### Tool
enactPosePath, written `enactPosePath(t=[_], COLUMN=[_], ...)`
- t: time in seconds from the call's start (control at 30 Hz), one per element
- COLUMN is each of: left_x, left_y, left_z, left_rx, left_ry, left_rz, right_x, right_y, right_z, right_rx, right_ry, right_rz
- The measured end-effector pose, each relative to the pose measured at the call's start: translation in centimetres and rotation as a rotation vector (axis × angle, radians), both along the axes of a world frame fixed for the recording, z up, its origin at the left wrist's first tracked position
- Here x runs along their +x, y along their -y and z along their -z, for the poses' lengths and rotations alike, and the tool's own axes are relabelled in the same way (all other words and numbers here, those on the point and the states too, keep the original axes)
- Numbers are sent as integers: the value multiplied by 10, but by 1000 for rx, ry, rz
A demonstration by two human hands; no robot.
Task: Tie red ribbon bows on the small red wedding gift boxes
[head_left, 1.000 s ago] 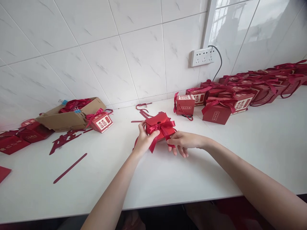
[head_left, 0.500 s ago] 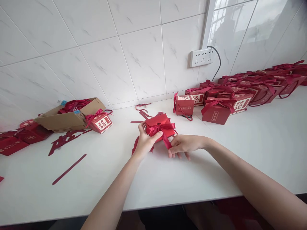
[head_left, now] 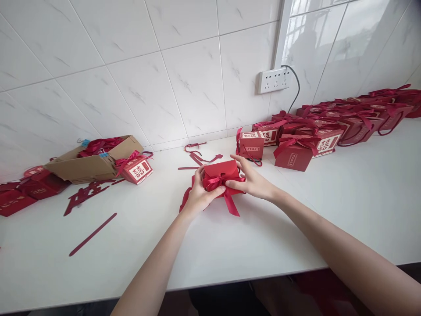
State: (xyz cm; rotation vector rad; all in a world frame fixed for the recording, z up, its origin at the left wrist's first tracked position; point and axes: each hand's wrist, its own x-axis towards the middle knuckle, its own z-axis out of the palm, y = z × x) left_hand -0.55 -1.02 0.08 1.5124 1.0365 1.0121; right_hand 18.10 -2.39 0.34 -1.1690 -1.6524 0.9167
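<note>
A red gift box with a flap top sits between my two hands on the white table. A red satin ribbon is tied in a bow on its near side, one tail hanging down. My left hand grips the box from the left, thumb pressed on the bow. On the right, my right hand holds the box too, its thumb by the bow's knot and its fingers round the far edge. Some red material lies partly hidden behind my left hand.
Many finished-looking red boxes with bows line the wall at right. At left stand an open cardboard box of ribbons, a small ribboned box and red strips. A power strip is on the tiled wall.
My right hand has let go of the ribbon tail and moved up onto the box's right side. The box has turned slightly, and the tail now hangs free.
</note>
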Motion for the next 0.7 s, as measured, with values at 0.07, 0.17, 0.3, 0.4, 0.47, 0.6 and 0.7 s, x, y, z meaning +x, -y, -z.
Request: enactPosePath(t=[0.07, 0.17, 0.3, 0.4, 0.47, 0.6, 0.7], left_x=[0, -5, -18, -28, -32, -35, -32], left_y=[1, -1, -8, -10, -10, -8, -7], left_z=[-1, -4, -11, -18, -21, -25, -24], left_rx=[1, 42, 83, 27, -33, -47, -7], left_ry=[-15, 30, -8, -179, -227, -270, -286], left_rz=[15, 98, 84, 80, 120, 105, 95], right_x=[-1, -1, -1, -1, -1, -2, -3], right_y=[0, 0, 0, 0, -1, -1, -2], right_z=[3, 2, 1, 1, 2, 2, 2], right_rx=[-34, -61, -57, -65, -70, -62, -38], right_ry=[-1, -29, -50, -61, -64, -70, -61], right_rz=[-39, -53, -66, -72, -70, -55, -44])
